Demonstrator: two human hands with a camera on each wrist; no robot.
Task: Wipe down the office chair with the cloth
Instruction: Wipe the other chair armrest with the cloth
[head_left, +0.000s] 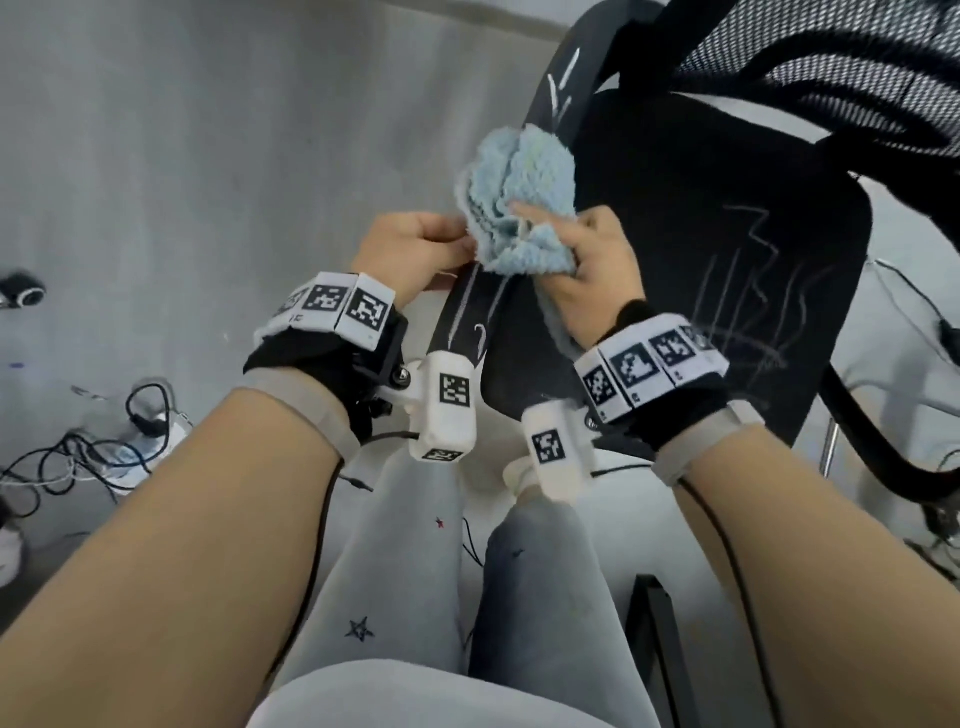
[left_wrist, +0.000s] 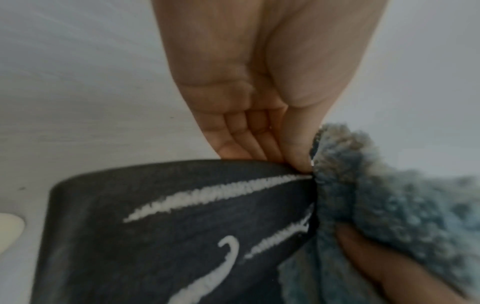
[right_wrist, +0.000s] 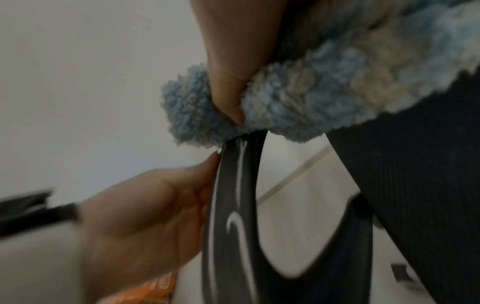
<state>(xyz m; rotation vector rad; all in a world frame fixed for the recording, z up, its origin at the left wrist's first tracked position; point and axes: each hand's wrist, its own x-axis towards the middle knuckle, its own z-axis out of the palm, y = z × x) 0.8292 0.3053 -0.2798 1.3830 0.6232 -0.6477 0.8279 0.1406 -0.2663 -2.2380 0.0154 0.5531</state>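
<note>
The black office chair's seat (head_left: 675, 208) carries white chalk-like scribbles, and its near armrest (head_left: 467, 322) (left_wrist: 155, 236) (right_wrist: 233, 195) has white streaks too. A fluffy light-blue cloth (head_left: 519, 182) (left_wrist: 389, 205) (right_wrist: 311, 98) is bunched on top of that armrest. My right hand (head_left: 592, 270) grips the cloth, with its thumb (right_wrist: 226, 96) dug into the pile. My left hand (head_left: 415, 254) (left_wrist: 259, 123) holds the armrest's outer edge just beside the cloth, fingers curled, thumb tip touching the cloth's edge.
The mesh backrest (head_left: 831, 78) rises at the upper right, and the far armrest (head_left: 883, 452) curves down at the right. Tangled cables (head_left: 78, 457) lie on the grey floor at the left. My legs in grey trousers stand below my hands.
</note>
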